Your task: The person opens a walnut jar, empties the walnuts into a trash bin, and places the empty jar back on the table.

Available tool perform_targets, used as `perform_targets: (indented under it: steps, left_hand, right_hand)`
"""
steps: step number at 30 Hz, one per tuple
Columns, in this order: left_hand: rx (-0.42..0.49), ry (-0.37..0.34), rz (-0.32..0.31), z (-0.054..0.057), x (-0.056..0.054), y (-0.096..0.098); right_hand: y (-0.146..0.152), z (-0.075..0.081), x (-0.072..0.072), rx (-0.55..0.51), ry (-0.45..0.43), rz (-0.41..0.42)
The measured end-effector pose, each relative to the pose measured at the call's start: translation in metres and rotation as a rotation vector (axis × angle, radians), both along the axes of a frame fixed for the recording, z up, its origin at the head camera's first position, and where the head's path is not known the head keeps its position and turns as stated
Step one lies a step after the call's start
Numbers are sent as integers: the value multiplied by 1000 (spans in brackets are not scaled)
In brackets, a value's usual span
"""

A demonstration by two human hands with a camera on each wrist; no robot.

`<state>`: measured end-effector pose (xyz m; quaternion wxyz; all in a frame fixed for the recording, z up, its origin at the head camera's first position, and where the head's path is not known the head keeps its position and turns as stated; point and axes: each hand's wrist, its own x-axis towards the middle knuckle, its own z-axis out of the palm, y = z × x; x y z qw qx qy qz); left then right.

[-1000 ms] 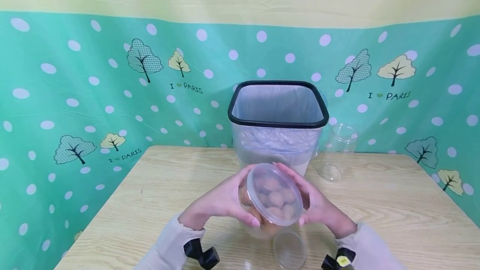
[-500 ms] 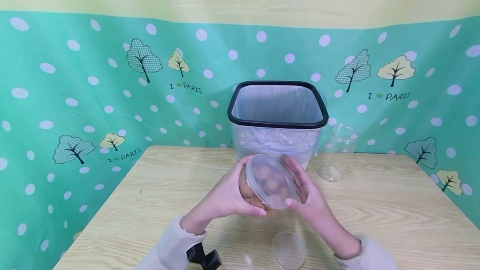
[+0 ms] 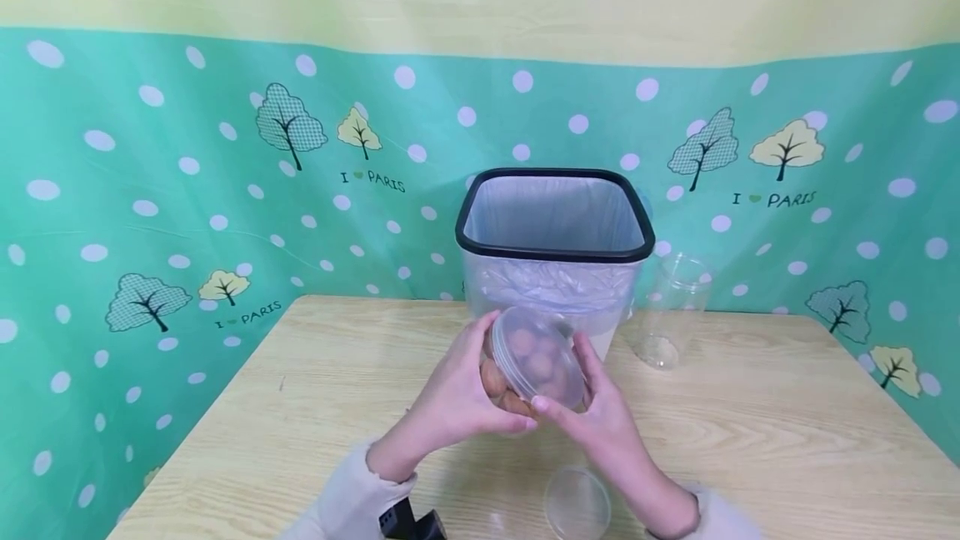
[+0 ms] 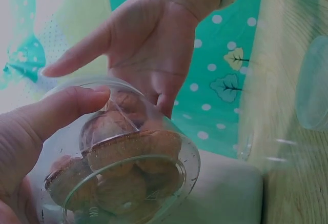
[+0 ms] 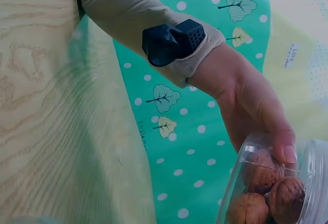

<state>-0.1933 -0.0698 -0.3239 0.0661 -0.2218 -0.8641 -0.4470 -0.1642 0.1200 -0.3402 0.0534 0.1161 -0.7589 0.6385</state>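
In the head view, my left hand (image 3: 457,394) grips a clear plastic jar of walnuts (image 3: 492,377) around its side, with the jar tilted above the table. A translucent round lid (image 3: 536,348) sits on its top. Beside that lid is my right hand (image 3: 600,415), its thumb over the rim and its fingers along the right edge. In the left wrist view the right palm (image 4: 154,34) faces the jar with a straight thumb; its fingertips are hidden. The right wrist view shows the left hand behind walnuts (image 5: 287,198).
A lined bin (image 3: 555,255) with a black rim stands behind the hands. To its right is a tall clear jar (image 3: 671,315) without a lid. Another clear round lid (image 3: 577,502) lies on the wooden table (image 3: 315,407). A patterned green cloth (image 3: 420,107) hangs behind.
The walnut jar has risen slightly. My right hand has shifted from around the jar's right side to the lid's edge, its thumb moving left over the rim. The left hand keeps its hold.
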Motion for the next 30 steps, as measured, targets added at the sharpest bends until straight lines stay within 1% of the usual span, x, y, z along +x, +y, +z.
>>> perform_targets:
  steps: [3, 8, 17, 20, 25, 30]
  left_hand:
    - [-24, 12, 13, 0, 1, 1]
    - [-35, 23, 19, -1, 1, 1]
    - [-35, 44, 15, -3, 0, 2]
    - [-38, 49, 12, -3, 0, 2]
    - [-27, 31, 1, -3, 1, 1]
    - [15, -2, -34, -2, 0, -1]
  right_hand:
    - [-2, -2, 0, 0, -21, -19]
    - [-5, -5, 0, -20, -45, -45]
    - [-8, -9, -2, 12, 12, -95]
    - [-9, -9, -2, 19, 32, -98]
    - [-9, -9, 0, 17, 44, -97]
    - [-8, -10, 0, 22, 45, -96]
